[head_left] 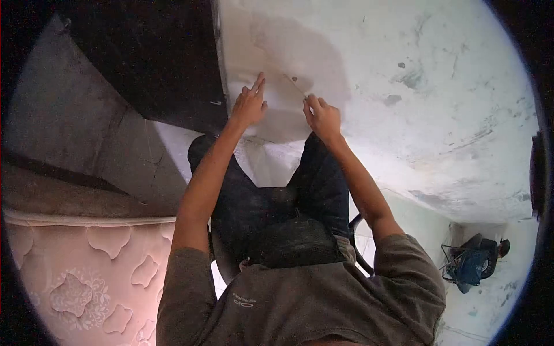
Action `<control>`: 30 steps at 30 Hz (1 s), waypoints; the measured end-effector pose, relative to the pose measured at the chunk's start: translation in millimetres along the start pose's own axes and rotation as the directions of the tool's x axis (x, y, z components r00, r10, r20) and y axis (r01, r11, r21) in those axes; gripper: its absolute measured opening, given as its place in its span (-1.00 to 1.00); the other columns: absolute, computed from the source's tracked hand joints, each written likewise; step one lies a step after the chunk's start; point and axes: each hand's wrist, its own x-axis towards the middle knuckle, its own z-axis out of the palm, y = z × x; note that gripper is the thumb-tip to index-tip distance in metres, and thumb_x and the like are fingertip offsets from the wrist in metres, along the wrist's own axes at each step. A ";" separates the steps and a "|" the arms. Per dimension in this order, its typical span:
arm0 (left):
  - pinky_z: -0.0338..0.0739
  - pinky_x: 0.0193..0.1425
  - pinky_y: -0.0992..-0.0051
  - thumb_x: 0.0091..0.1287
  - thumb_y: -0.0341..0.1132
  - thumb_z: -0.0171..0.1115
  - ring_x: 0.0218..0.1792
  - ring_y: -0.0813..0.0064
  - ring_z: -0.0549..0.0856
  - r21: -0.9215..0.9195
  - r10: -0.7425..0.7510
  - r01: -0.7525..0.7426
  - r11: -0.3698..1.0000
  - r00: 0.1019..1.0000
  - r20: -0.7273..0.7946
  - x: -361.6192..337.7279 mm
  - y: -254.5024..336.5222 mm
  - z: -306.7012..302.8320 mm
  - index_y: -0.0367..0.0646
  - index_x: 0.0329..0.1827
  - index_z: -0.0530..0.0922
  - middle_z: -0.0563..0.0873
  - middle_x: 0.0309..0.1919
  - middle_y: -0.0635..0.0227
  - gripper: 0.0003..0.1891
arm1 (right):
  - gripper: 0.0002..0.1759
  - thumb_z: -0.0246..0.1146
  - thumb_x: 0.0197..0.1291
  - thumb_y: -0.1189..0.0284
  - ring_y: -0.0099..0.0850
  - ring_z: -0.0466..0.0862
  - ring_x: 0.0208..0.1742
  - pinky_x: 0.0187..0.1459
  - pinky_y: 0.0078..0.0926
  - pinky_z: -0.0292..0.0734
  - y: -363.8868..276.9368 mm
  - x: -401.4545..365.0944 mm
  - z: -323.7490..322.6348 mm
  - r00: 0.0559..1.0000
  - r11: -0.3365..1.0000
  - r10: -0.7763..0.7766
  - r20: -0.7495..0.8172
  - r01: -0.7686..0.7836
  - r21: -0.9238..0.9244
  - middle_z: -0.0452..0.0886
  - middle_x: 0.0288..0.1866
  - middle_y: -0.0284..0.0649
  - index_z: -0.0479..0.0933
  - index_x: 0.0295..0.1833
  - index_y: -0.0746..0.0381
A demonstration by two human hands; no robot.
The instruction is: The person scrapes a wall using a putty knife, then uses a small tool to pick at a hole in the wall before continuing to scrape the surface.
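Right hand (pixel 323 118): grip closed, fingers curled and pinched on the lower end of a thin stick (pixel 294 86). The stick runs up and to the left from the fingertips and lies against the white wall (pixel 438 86). What kind of stick it is cannot be told at this size. A small dark spot (pixel 295 78) sits on the wall just beside the stick's upper part.

Left hand (pixel 249 105): grip released and holding nothing. The palm is flat on the same wall with the fingers stretched upward. It lies just to the left of the stick, apart from it, and near the wall's left edge.

Both forearms reach forward from a grey shirt (pixel 300 300). The person's legs, in dark trousers (pixel 277 202), extend between the arms toward the foot of the wall.

Surroundings: the wall is scuffed and stained, with grey marks to the right of the hands and a soft shadow over the area around them. A dark opening (pixel 156 57) borders the wall on the left. A pink quilted mattress (pixel 86 271) lies at lower left, beside the left arm. At lower right, well apart from the hands, a dark object (pixel 473 262) stands on the pale floor (pixel 490 305); it cannot be identified.
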 end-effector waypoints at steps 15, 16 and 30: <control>0.59 0.07 0.12 0.19 -0.33 0.23 -0.05 -0.05 0.55 0.002 0.029 -0.029 1.000 0.999 -0.015 2.3 1.9 -4.7 -0.43 0.46 0.12 -0.05 0.59 0.22 -0.21 | -0.82 0.29 0.23 0.30 -0.19 0.61 -0.62 -0.61 -0.26 0.51 4.2 0.9 -5.8 0.992 0.995 -0.062 0.109 0.070 -0.077 0.58 -0.51 -0.22 0.48 -0.20 0.14; 0.59 0.06 0.12 0.18 -0.33 0.24 -0.06 -0.06 0.56 0.004 0.009 -0.009 1.000 1.000 0.008 1.1 4.3 -7.1 -0.43 0.46 0.13 -0.05 0.59 0.22 -0.21 | -0.82 0.29 0.23 0.30 -0.19 0.61 -0.62 -0.61 -0.26 0.51 3.1 -0.5 -5.9 0.993 0.995 -0.059 0.102 0.067 -0.078 0.58 -0.51 -0.22 0.48 -0.20 0.14; 0.62 -0.01 0.13 0.12 -0.37 0.26 -0.11 -0.04 0.58 0.023 0.016 -0.015 1.000 1.000 -0.020 2.7 -1.9 -1.5 -0.42 0.43 0.19 -0.05 0.59 0.24 -0.22 | -0.87 0.30 0.20 0.36 -0.17 0.61 -0.62 -0.60 -0.24 0.51 7.8 -3.3 -1.0 0.999 0.998 -0.035 -0.017 0.036 0.051 0.55 -0.53 -0.25 0.49 -0.23 0.11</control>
